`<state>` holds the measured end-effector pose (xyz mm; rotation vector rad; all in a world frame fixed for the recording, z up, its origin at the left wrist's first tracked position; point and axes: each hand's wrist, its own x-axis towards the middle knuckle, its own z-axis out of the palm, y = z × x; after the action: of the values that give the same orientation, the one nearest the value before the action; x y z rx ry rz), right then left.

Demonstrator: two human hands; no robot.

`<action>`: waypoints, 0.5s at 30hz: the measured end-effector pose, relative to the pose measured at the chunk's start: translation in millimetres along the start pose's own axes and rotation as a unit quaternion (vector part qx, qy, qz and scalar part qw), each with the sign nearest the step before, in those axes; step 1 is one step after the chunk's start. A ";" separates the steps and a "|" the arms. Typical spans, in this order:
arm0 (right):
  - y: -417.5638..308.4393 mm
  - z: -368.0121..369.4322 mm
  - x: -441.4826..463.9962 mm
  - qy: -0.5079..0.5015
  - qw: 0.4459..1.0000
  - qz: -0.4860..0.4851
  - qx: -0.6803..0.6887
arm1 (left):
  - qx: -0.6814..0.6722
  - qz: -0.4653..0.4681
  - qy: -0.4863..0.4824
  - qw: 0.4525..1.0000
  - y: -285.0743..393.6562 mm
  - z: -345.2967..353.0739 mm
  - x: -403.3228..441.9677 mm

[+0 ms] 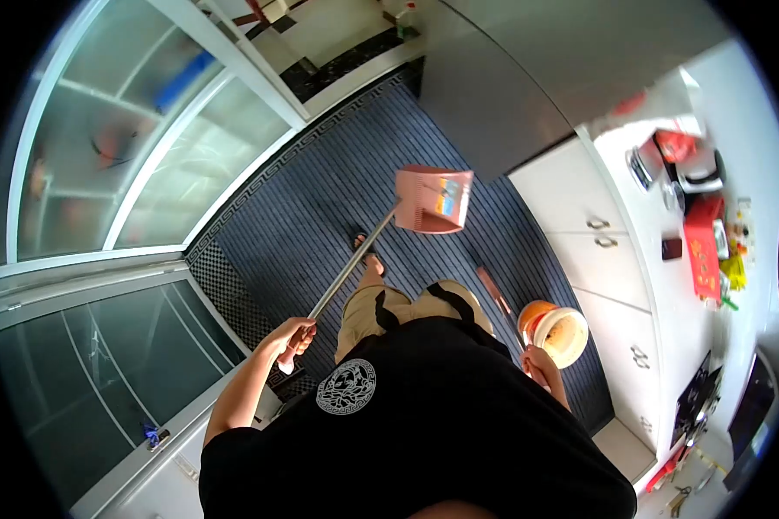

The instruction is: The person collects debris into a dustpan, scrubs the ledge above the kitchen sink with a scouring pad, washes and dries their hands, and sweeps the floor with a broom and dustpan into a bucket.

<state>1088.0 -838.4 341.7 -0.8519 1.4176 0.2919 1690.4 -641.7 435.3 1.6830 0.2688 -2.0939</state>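
My left hand (pixel 296 339) is wrapped round the end of a long metal handle. That handle runs forward to a pink dustpan (pixel 411 203) with a colourful label, which is out over the dark striped mat ahead of my feet. In my right hand (pixel 538 368), low at my right side, is the handle of a broom (pixel 493 290); its narrow pink head points forward near the floor. Beside that hand, an orange and white bucket (pixel 563 336) stands on the mat, its inside partly visible. I cannot tell what, if anything, lies in the dustpan.
A dark striped mat (pixel 294 216) covers the floor. White cabinets (pixel 610 277) line the right, with a red box (pixel 704 246) and other items on the counter. A grey fridge-like cabinet (pixel 493 95) stands ahead; framed glass doors (pixel 208 156) are at left.
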 end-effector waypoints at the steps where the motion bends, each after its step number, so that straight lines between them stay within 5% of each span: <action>1: -28.7 11.6 11.6 0.025 0.996 -0.005 -0.080 | -0.027 -0.005 -0.010 1.000 12.8 -20.6 -1.5; 6: -180.4 54.1 30.0 0.001 0.999 -0.024 0.037 | -0.170 0.025 -0.049 0.984 109.6 -107.8 2.2; 7: -198.8 65.6 29.9 0.039 0.990 -0.020 0.136 | -0.186 0.049 -0.066 0.979 138.0 -108.8 -4.9; 15: -393.7 91.6 88.1 0.011 0.974 -0.014 0.227 | -0.312 0.108 -0.015 0.944 334.2 -129.0 39.3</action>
<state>1426.3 -1072.1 386.8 -0.4982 1.4153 -0.0662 1947.5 -892.6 406.3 1.2321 0.6322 -1.6338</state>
